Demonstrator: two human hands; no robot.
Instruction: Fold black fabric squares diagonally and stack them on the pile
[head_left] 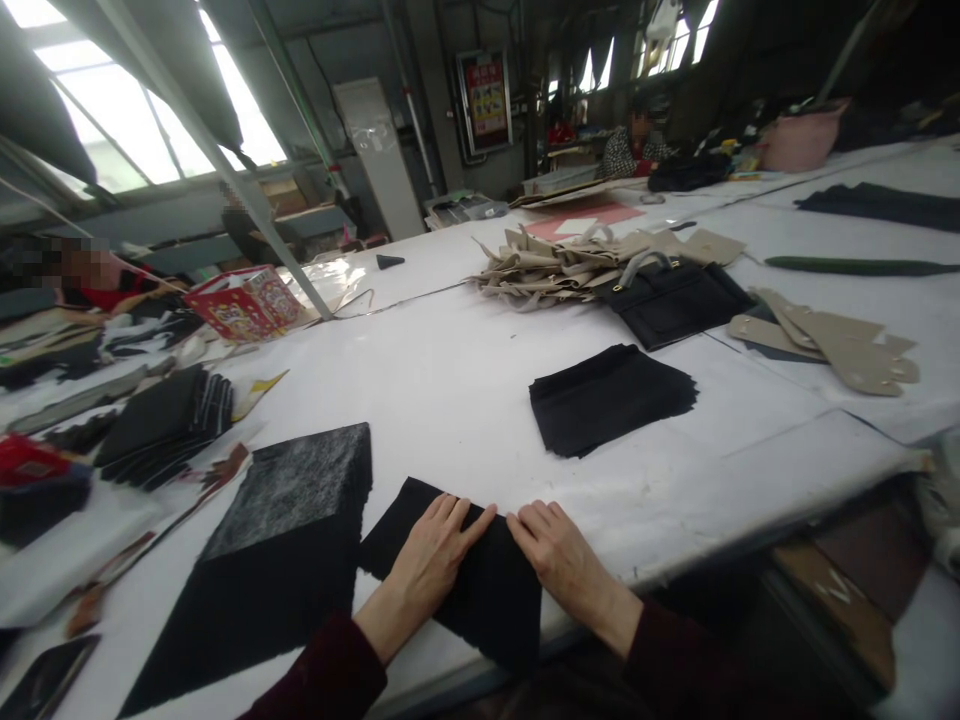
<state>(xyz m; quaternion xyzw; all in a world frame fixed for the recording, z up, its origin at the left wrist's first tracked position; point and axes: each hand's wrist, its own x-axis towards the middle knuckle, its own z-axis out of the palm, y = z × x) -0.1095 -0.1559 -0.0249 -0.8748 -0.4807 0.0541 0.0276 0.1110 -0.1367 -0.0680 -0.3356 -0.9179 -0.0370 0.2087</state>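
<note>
A black fabric piece (491, 590) lies flat at the near edge of the white table (450, 380). My left hand (433, 552) rests on it palm down, fingers stretched out. My right hand (551, 548) lies flat on the same piece just to the right, fingers extended toward the left hand's fingertips. Neither hand grips anything. Directly left of the piece stands a thick stack of black cut fabric (277, 560) with a greyish top.
A second pile of black pieces (609, 396) lies mid-table. Farther back are beige cut parts (570, 262), a black bag panel (675, 300) and beige strips (832, 345). A red box (244, 302) and dark fabric piles (165, 425) sit left. A person (634, 145) sits far back.
</note>
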